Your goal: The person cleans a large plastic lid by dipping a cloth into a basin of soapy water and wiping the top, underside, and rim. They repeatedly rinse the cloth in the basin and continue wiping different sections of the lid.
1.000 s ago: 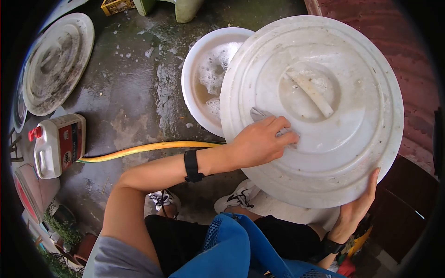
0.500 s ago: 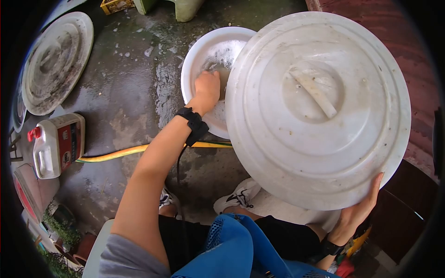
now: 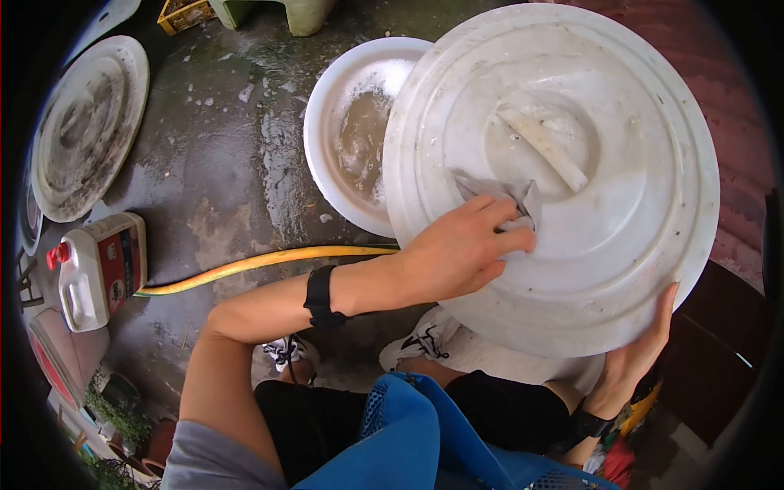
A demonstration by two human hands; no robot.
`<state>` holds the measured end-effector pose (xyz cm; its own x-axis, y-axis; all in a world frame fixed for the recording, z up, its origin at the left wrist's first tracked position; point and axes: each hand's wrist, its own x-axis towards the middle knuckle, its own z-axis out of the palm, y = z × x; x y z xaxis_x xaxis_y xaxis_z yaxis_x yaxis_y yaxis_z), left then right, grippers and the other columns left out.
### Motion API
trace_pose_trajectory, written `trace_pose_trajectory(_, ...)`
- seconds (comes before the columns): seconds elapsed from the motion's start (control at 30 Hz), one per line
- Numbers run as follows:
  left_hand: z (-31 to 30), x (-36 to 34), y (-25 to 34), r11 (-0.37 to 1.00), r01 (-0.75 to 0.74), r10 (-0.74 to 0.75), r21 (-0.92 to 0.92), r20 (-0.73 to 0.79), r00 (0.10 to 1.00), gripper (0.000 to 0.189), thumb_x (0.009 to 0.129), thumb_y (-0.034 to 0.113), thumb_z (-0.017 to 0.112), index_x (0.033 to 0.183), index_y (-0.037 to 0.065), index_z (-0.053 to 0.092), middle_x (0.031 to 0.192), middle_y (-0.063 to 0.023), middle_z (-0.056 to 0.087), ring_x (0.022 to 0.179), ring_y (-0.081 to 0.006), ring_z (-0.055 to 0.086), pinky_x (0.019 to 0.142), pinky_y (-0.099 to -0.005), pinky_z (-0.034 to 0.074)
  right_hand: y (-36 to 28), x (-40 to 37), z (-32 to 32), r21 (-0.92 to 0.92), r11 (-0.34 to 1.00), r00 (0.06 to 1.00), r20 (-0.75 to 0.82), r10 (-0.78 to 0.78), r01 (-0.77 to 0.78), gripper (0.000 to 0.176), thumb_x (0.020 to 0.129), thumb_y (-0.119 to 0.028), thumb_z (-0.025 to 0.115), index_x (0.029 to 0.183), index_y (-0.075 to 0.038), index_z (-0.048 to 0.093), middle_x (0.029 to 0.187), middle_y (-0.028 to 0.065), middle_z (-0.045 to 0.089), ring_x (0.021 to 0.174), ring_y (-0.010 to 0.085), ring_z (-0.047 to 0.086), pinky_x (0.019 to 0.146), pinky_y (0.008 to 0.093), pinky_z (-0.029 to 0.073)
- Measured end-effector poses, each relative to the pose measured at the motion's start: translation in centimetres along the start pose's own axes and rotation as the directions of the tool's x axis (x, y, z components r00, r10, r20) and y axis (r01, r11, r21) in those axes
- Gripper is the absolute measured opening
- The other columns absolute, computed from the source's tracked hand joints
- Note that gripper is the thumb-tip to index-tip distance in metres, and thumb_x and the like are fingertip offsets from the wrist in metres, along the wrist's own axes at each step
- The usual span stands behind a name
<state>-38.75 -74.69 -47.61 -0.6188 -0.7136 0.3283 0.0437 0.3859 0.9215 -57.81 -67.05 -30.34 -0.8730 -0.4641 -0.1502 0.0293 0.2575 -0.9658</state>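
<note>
A large round white plastic lid (image 3: 633, 220) with a raised bar handle and dark specks faces up on the right. My left hand (image 3: 465, 249) presses a crumpled grey cloth (image 3: 498, 188) against the lid, just left of the handle, with its fingers bent over the cloth. At the lower right edge, my right hand (image 3: 633, 359) grips the lid's rim; its fingers are partly hidden underneath. Beside the lid, and partly covered by it, stands a white basin (image 3: 314, 135) of murky, sudsy water.
A yellow hose (image 3: 269, 257) runs across the wet concrete floor (image 3: 212, 163). To the left are a jug with a red cap (image 3: 114, 265) and another, dirtier lid (image 3: 94, 122). A yellow crate (image 3: 184, 15) and a pale green stool (image 3: 306, 18) stand at the back.
My left hand has come out of the basin and moved right onto the lid, with the grey cloth now showing under its fingers. My right hand still holds the rim.
</note>
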Motion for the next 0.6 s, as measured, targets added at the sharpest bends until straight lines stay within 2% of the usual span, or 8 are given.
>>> trace_pose_trajectory(0.03,0.5,-0.1,0.3,0.988,-0.141,0.141,0.066,-0.005,0.99,0.029,0.072,0.003,0.065,0.098,0.011,0.058,0.125,-0.0093,0.048,0.093,-0.0267,0.056,0.071,-0.0356,0.051,0.0,0.1,-0.2,-0.002,1.0,1.0,-0.004,-0.001,0.001,0.058,0.092,-0.034,0.058,0.136,-0.001,0.042,0.134,0.009,0.048,0.121,0.0232,0.046,0.103,0.0369,0.035)
trace_pose_trajectory(0.13,1.2,-0.5,-0.9,0.976,-0.185,0.189,0.118,-0.024,0.982,0.033,0.07,0.001,0.067,0.099,0.011,0.057,0.128,-0.0098,0.046,0.094,-0.0286,0.055,0.076,-0.0355,0.051,0.1,0.5,-0.7,0.032,0.999,0.995,0.087,0.04,-0.043,0.063,0.091,-0.036,0.058,0.14,-0.003,0.038,0.14,0.0064,0.042,0.127,0.0221,0.04,0.107,0.036,0.031)
trace_pose_trajectory(0.23,-0.4,-0.5,-4.2,0.962,-0.046,0.058,0.268,-0.035,0.998,0.037,0.07,-0.002,0.065,0.103,0.012,0.055,0.127,-0.0086,0.049,0.097,-0.0284,0.055,0.077,-0.0359,0.05,0.5,0.6,-1.0,0.016,0.999,0.998,0.059,0.035,-0.036,0.061,0.09,-0.035,0.059,0.139,-0.003,0.039,0.139,0.0063,0.042,0.126,0.0218,0.041,0.106,0.0358,0.031)
trace_pose_trajectory(0.33,-2.8,-0.4,-7.9,0.965,0.092,-0.058,0.244,-0.144,0.988,0.036,0.072,-0.003,0.063,0.104,0.011,0.054,0.117,-0.009,0.055,0.093,-0.0298,0.057,0.073,-0.0371,0.05,0.5,0.7,-0.8,0.016,0.999,0.997,0.077,0.028,-0.029,0.06,0.091,-0.034,0.059,0.138,-0.003,0.04,0.138,0.0061,0.043,0.126,0.0215,0.041,0.106,0.0356,0.031)
trace_pose_trajectory(0.4,-3.3,-0.5,-8.2,0.91,0.399,-0.368,0.114,-0.221,0.903,0.037,0.073,-0.005,0.062,0.106,0.01,0.054,0.103,-0.0103,0.059,0.087,-0.0325,0.059,0.072,-0.038,0.049,0.5,-0.1,0.0,0.013,1.0,1.0,0.031,0.003,-0.003,0.06,0.091,-0.035,0.059,0.137,-0.002,0.04,0.137,0.0065,0.044,0.125,0.0216,0.042,0.105,0.0353,0.032)
trace_pose_trajectory(0.43,-2.8,-0.6,-7.8,0.932,0.339,-0.299,0.128,-0.259,0.919,0.038,0.074,-0.003,0.064,0.109,0.01,0.053,0.094,-0.0106,0.06,0.079,-0.0336,0.06,0.071,-0.0382,0.049,0.4,-0.1,0.0,0.012,1.0,1.0,0.031,0.002,-0.002,0.06,0.091,-0.035,0.059,0.137,-0.002,0.04,0.137,0.0065,0.044,0.125,0.0216,0.042,0.105,0.0353,0.032)
trace_pose_trajectory(0.47,-2.3,-0.8,-7.1,0.932,0.34,-0.3,0.127,-0.258,0.918,0.038,0.074,-0.003,0.064,0.109,0.01,0.053,0.094,-0.0106,0.06,0.079,-0.0336,0.06,0.071,-0.0382,0.049,0.4,-0.1,0.1,0.02,1.0,0.998,0.058,0.008,-0.009,0.06,0.091,-0.035,0.059,0.137,-0.002,0.041,0.137,0.0068,0.045,0.124,0.0217,0.042,0.105,0.0354,0.032)
trace_pose_trajectory(0.6,0.2,-0.7,-2.0,0.989,0.019,0.001,0.144,-0.14,0.99,0.042,0.071,0.0,0.068,0.109,0.012,0.055,0.1,-0.0071,0.058,0.087,-0.0286,0.059,0.072,-0.0361,0.051,0.4,0.0,-0.1,0.029,1.0,0.997,0.07,0.008,-0.01,0.06,0.091,-0.036,0.059,0.136,-0.002,0.041,0.136,0.0076,0.046,0.123,0.0222,0.044,0.105,0.0356,0.033)
